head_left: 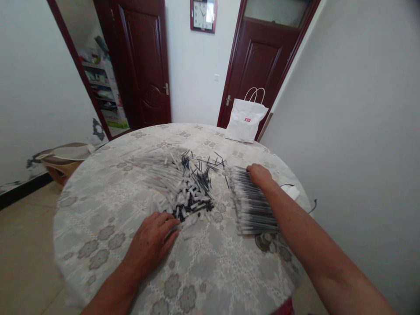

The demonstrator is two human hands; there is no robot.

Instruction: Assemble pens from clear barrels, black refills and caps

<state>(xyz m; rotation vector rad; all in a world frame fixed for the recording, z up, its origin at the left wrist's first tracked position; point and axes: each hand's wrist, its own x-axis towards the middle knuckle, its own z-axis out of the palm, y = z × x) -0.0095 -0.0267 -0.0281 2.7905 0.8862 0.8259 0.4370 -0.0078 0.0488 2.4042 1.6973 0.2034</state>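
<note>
A round table (98,218) with a lace-patterned cloth carries a loose heap of white pen barrels and black refills (180,183) in its middle. My left hand (152,240) lies at the heap's near edge, its fingers curled round a white pen part. To the right lies a neat row of assembled pens (252,205). My right hand (259,174) rests on the far end of that row, fingers bent down onto the pens; I cannot make out whether it grips one.
A white paper bag (245,120) with handles stands at the table's far edge. A white object with a cable (290,190) lies by the right rim. Two dark red doors, a wall clock and a shelf room lie behind. A low wooden stool (62,159) sits left.
</note>
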